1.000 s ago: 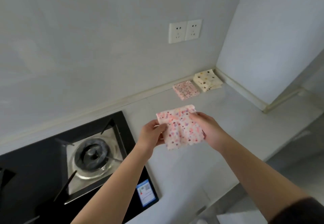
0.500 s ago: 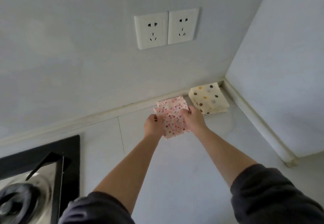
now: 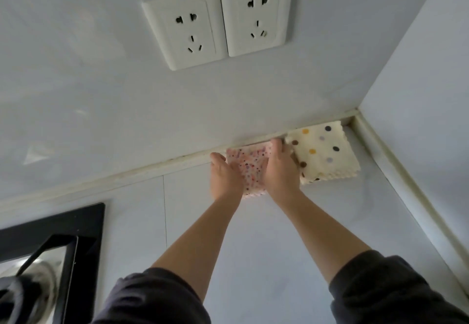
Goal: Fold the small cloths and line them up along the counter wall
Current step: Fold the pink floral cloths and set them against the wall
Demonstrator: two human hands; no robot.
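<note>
Pale tabletop (image 3: 261, 242), wall corner. Arms outstretched, your left hand (image 3: 224, 176) and right hand (image 3: 279, 171) press straight fingers on the pink speckled cloth (image 3: 250, 168), beside the cream dotted cloth (image 3: 322, 153).

We see a folded pink speckled cloth (image 3: 250, 168) lying on the desk against the far wall, just left of a folded cream dotted cloth (image 3: 322, 153) in the corner.
</note>
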